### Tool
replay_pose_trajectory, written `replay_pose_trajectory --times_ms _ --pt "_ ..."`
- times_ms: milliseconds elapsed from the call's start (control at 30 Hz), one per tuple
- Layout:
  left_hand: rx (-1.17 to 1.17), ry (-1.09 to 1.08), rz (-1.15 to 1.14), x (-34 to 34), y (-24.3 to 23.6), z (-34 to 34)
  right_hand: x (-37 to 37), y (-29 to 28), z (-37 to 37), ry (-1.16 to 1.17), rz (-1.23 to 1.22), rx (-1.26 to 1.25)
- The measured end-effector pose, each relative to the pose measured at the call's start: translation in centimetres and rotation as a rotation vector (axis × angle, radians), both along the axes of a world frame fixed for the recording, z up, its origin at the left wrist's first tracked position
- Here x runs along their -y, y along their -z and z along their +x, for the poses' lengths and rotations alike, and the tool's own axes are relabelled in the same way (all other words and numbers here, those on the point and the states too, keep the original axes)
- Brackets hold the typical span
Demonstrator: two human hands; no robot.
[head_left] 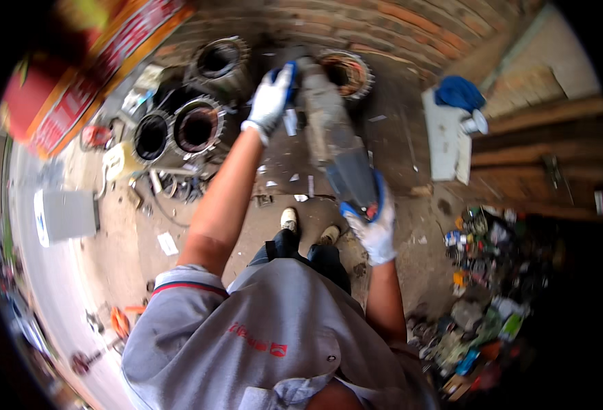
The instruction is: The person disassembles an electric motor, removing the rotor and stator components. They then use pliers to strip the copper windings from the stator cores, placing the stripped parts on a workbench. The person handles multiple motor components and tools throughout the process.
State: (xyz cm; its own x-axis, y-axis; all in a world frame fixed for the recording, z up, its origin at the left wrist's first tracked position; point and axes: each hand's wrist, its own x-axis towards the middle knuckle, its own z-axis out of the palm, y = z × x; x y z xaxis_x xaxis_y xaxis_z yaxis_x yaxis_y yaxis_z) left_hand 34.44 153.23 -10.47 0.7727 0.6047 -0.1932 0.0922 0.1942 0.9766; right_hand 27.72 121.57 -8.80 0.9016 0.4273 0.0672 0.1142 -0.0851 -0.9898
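Head view: both hands [268, 102] [376, 232] grip a grey tool [331, 119] between open metal cylinders [215, 128]

The tool [325, 113] is matt. Gloves [380, 239] are cloth. Left rings [199, 102] are dull metal. The far wall [410, 27] is rough brick.

The dark surface [393, 150] bears hollow cylinders [197, 127] and scraps [291, 123].
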Motion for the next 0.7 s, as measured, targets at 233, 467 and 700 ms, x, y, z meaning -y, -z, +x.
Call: replay_pose_trajectory --times_ms 233,467,700 --pt "-0.002 0.03 0.393 9.6 -4.3 -16.5 10.5 1.4 -0.8 0.184 -0.268 0.176" --pt "-1.01 -0.221 0.075 17.4 11.0 -43.0 8.5 3.5 -2.3 -0.524 -0.333 -0.122" --pt "-1.467 -1.015 -0.707 42.7 21.0 -66.4 -4.5 0.7 -10.2 -1.153 -0.421 -0.161"
